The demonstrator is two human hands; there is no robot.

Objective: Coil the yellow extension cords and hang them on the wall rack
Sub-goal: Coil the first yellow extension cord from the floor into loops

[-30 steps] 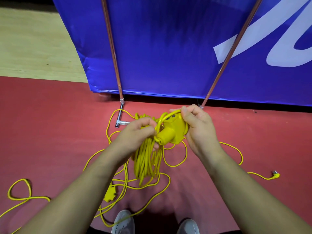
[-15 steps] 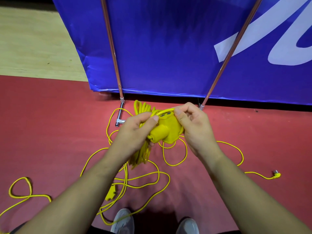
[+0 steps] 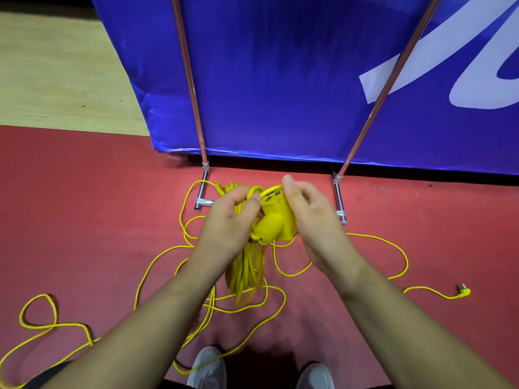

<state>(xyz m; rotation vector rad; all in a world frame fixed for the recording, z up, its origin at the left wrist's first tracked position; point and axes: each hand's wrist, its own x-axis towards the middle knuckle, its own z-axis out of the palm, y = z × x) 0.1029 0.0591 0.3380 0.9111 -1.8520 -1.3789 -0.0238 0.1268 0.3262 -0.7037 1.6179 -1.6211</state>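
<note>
Person's standing right at the foot of a big blue banner, looking down at a mess of yellow cord sprawled over the red floor.

Left hand is curled round the top of the coil, gripping it so the bunched loops hang straight down, their bottoms reaching the loose strands on the floor. Right hand is wrapped around the socket block, fingers curled behind it, thumb up by its top edge. Block sits between the two hands, pressed against the coil, outlets facing up. There's a loop of cord over the top of the block, but I can't tell if the thumb is actually pinching it.

So the coiled part is up in the hands, and the rest trails off both ways on the floor: loops out to the left, and a long run to the right ending in the plug, well apart from the hands.

Two slanted poles prop the banner, metal feet on the floor just behind the hands. Grey shoes at the bottom.
</note>
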